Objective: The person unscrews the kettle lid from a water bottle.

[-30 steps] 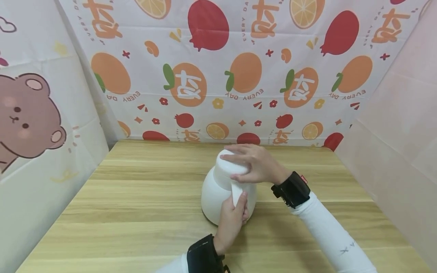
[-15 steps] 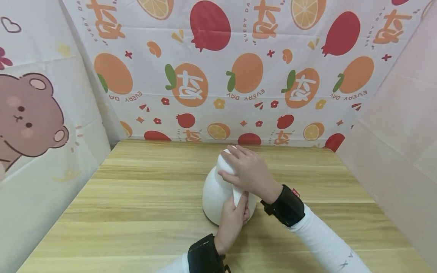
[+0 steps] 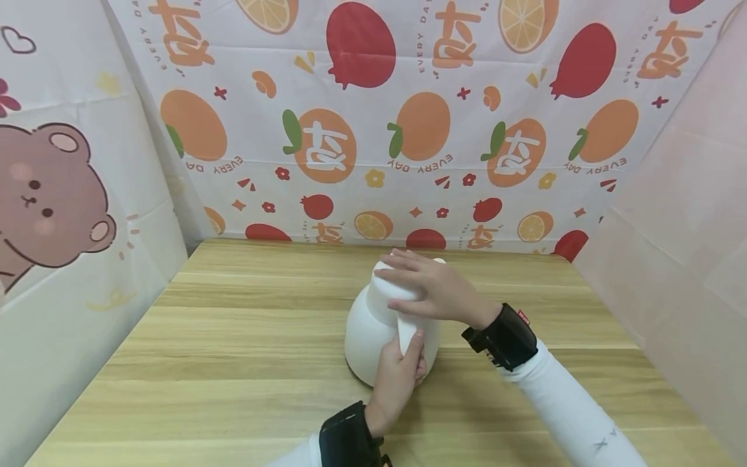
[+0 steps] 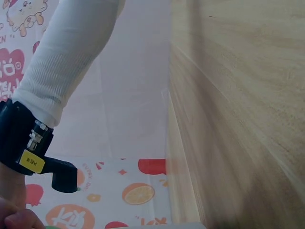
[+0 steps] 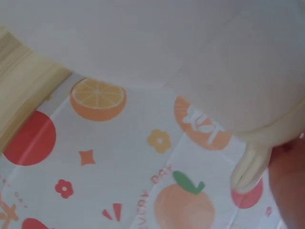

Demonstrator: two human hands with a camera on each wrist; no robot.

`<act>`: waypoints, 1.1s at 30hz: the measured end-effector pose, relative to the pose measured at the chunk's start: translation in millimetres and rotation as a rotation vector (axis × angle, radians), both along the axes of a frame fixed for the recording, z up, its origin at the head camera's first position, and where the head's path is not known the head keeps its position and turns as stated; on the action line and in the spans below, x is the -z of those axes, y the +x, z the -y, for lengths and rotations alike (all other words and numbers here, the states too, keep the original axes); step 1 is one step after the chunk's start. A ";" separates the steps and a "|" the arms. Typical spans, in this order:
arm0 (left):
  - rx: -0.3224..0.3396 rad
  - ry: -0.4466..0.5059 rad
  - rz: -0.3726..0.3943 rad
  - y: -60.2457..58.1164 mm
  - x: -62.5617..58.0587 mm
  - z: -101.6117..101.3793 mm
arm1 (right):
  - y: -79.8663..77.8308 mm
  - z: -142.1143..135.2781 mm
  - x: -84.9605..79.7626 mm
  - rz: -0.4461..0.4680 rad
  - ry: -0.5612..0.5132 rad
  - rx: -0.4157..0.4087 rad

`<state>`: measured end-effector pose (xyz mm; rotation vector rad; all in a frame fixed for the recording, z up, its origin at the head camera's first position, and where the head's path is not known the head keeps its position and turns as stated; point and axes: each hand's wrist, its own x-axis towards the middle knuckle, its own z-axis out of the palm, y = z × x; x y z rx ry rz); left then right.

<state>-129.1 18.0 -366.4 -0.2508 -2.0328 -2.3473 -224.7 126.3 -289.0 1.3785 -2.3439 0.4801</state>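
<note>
A white jug (image 3: 363, 340) with a rounded body stands on the wooden table. Curled around its white handle (image 3: 406, 334) is my left hand (image 3: 393, 383). The right hand (image 3: 440, 292) lies over the white lid (image 3: 382, 288), thumb on the near side and fingers across the top and far side, gripping it. A small white tab (image 5: 251, 167) juts from the lid area in the right wrist view. In the left wrist view, part of the right hand (image 4: 21, 219) shows at the bottom left. My palm hides much of the lid.
The wooden table (image 3: 233, 337) runs back to a fruit-print cloth (image 3: 373, 143). A bear-print cloth (image 3: 52, 194) hangs at the left and a pale cloth (image 3: 677, 259) at the right. Both wrists wear black bands (image 3: 504, 337).
The right hand first swung its wrist toward me over the lid, then turned back outward. A white tip now shows behind it. The left hand and jug stayed in place.
</note>
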 end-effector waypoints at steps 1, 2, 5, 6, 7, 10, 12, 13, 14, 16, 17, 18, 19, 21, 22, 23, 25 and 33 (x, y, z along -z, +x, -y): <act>-0.002 -0.006 -0.001 0.0 -0.3 0.1 | -1.3 -1.5 -0.7 0.032 -0.002 -0.025; -0.003 -0.010 -0.001 0.0 -0.5 0.1 | -2.4 -2.6 -1.4 0.060 -0.003 -0.048; -0.006 -0.010 0.001 -0.2 -0.2 -0.1 | -2.7 -3.6 -3.1 0.109 -0.001 -0.084; -0.004 -0.006 0.004 -0.2 0.1 -0.2 | -1.9 -3.4 -3.3 0.110 0.000 -0.083; -0.003 -0.001 0.007 -0.1 0.4 -0.3 | -0.4 -2.5 -3.5 0.105 -0.001 -0.074; 0.000 0.011 0.013 0.0 0.8 -1.1 | 7.4 3.3 -2.8 0.020 0.000 0.013; -0.003 0.013 0.014 0.3 0.9 -1.7 | 15.3 9.9 -2.2 -0.068 -0.007 0.109; -0.003 0.014 0.014 0.6 0.8 -1.9 | 19.8 13.5 -1.7 -0.112 -0.010 0.166; -0.003 0.015 0.013 0.8 0.6 -2.1 | 24.2 17.3 -1.1 -0.153 -0.009 0.225; -0.002 0.017 0.014 1.1 0.5 -2.3 | 32.1 24.4 -0.3 -0.203 -0.012 0.326; -0.001 0.020 0.013 1.3 0.5 -2.3 | 35.3 27.4 0.0 -0.219 -0.010 0.362; 0.001 0.020 0.013 1.4 0.4 -2.2 | 38.0 29.7 0.2 -0.227 -0.008 0.393; 0.002 0.021 0.011 1.6 0.1 -2.0 | 39.9 31.7 0.4 -0.234 0.000 0.416; 0.002 0.024 0.009 1.6 0.0 -1.8 | 42.0 34.4 0.2 -0.232 0.010 0.441; 0.002 0.023 0.008 1.6 -0.1 -1.6 | 42.3 34.9 0.2 -0.229 0.014 0.446; 0.001 0.027 0.010 1.5 -0.1 -1.5 | 42.0 35.0 0.3 -0.225 0.016 0.445; -0.004 0.026 0.006 1.5 0.1 -1.3 | 40.9 34.1 0.5 -0.211 0.023 0.434; -0.026 -0.016 -0.004 1.8 1.2 -1.7 | 32.9 15.9 0.2 -0.134 0.034 0.272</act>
